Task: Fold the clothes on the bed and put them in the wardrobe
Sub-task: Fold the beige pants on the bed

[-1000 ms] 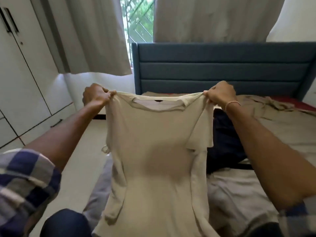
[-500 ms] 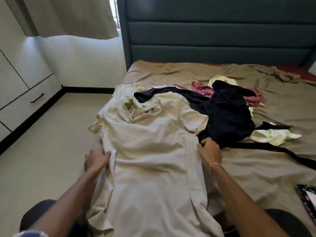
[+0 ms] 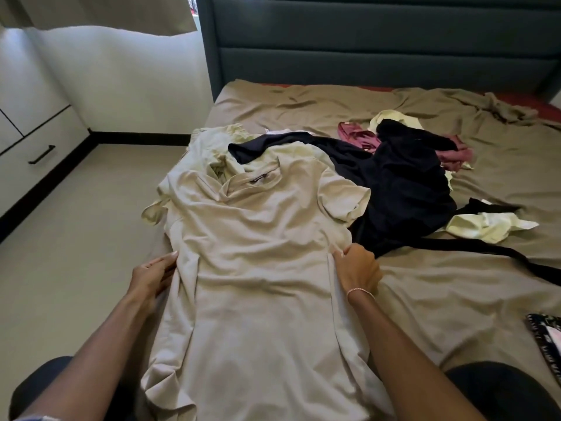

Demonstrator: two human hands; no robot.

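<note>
While the beige shirt [image 3: 258, 268] lies spread and wrinkled on the bed [image 3: 440, 299], the left hand [image 3: 151, 276] rests straight-fingered against its left edge and the right hand [image 3: 358, 265] pinches its right seam, so the step looks like smoothing it flat. Next, probably, a side and sleeve fold toward its middle, clear of the black garment [image 3: 403, 189] touching its right sleeve.

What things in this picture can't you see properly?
Head view:
- Label on the cream shirt: too small to read.
- Left hand: fingertips behind the shirt's edge, grip unclear.
- Patterned item: cut off by the right edge.
- Pale yellow garment: mostly under the black garment.
- Wardrobe: cut off by the left edge.
</note>
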